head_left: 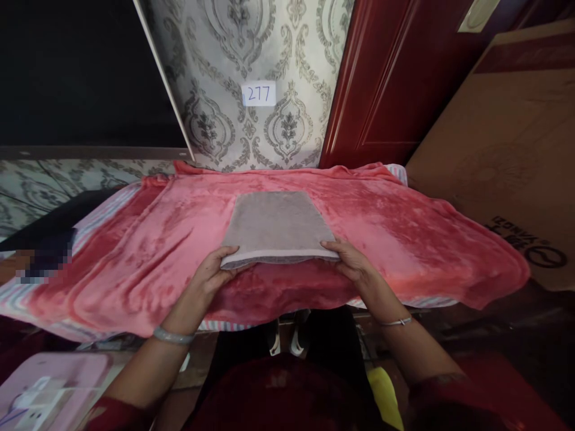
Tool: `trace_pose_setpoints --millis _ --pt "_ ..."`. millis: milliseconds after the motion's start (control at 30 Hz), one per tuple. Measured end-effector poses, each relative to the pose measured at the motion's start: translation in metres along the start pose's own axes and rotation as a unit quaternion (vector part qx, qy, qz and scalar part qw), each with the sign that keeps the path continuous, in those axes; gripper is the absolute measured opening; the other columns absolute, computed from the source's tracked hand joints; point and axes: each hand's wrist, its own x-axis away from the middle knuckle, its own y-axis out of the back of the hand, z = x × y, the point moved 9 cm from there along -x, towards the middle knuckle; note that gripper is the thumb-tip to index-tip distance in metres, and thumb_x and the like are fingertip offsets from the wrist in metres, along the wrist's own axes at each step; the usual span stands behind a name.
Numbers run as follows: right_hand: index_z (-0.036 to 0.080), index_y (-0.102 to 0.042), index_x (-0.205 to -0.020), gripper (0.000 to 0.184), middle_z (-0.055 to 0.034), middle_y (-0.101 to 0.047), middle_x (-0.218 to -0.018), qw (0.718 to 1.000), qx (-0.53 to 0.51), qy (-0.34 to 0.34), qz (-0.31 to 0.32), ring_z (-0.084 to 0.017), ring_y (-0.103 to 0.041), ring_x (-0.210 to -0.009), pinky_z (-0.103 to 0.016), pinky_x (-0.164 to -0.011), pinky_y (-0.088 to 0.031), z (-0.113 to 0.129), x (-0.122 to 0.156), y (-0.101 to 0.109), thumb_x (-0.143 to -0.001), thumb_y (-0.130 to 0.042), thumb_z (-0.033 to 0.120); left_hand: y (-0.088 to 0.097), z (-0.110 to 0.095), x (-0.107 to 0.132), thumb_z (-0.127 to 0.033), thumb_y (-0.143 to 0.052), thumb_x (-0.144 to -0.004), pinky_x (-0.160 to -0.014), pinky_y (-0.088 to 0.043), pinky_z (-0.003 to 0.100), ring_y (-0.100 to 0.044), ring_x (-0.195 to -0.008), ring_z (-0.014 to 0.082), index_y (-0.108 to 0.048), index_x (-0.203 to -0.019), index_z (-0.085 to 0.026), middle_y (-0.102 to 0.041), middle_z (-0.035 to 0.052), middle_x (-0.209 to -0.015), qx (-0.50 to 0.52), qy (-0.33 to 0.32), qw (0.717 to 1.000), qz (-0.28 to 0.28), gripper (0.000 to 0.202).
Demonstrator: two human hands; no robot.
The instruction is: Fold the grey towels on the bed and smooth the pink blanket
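Observation:
A grey folded cloth point(279, 221), which looks like a towel with a pale band along its near edge, lies flat on a pink plush blanket point(381, 239). My left hand point(215, 267) pinches its near left corner, thumb on top and fingers beneath. At the near right corner, my right hand point(348, 258) grips in the same way. The near edge is lifted slightly off the blanket, while the far part rests on it. The fingers under the cloth are partly hidden.
Behind the blanket-covered surface stands a patterned wall point(287, 54) with a paper marked 277 point(259, 93). A dark screen point(85, 78) is at the left, a red door point(381, 72) and a large cardboard box point(507, 137) at the right. A pink stool point(81, 371) sits below left.

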Motion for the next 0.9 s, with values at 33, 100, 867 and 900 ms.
trace_pose_setpoints --millis 33,100,867,900 --pt "0.022 -0.063 -0.101 0.039 -0.0024 -0.074 -0.097 1.000 -0.002 -0.007 0.006 -0.022 -0.070 -0.089 -0.034 -0.078 -0.062 -0.002 0.003 0.000 -0.065 -0.078 0.022 0.001 0.004 0.003 -0.008 -0.060 -0.076 -0.085 -0.064 0.045 -0.072 -0.101 0.0301 -0.064 -0.105 -0.017 -0.075 0.0112 -0.100 0.011 0.025 1.000 0.005 0.030" --pt "0.023 -0.063 -0.104 0.043 -0.0031 -0.075 -0.101 0.999 -0.008 -0.035 0.015 -0.024 -0.071 -0.092 -0.035 -0.077 -0.062 -0.011 0.007 0.001 -0.064 -0.077 0.022 0.005 0.014 0.006 -0.007 -0.062 -0.075 -0.078 -0.065 0.038 -0.074 -0.088 0.0262 -0.065 -0.100 -0.016 -0.075 0.0095 -0.091 0.035 0.076 0.996 0.006 0.026" --pt "0.018 -0.069 -0.090 0.014 -0.0052 -0.075 -0.076 0.996 -0.036 -0.081 0.015 -0.024 -0.073 -0.080 -0.042 -0.092 -0.056 -0.005 -0.076 0.007 -0.079 -0.063 0.024 0.002 -0.049 -0.096 -0.015 -0.082 -0.063 -0.053 -0.051 0.027 -0.065 -0.054 0.0190 -0.068 -0.089 -0.010 -0.071 0.0063 -0.068 -0.087 -0.046 0.995 0.017 0.030" --pt "0.018 -0.069 -0.092 0.016 -0.0058 -0.075 -0.076 0.995 -0.031 -0.089 0.018 -0.025 -0.073 -0.081 -0.044 -0.092 -0.056 -0.006 -0.080 0.006 -0.078 -0.064 0.026 0.003 -0.050 -0.099 -0.015 -0.083 -0.062 -0.053 -0.051 0.027 -0.065 -0.054 0.0188 -0.068 -0.089 -0.010 -0.071 0.0066 -0.069 -0.090 -0.060 0.994 0.015 0.031"
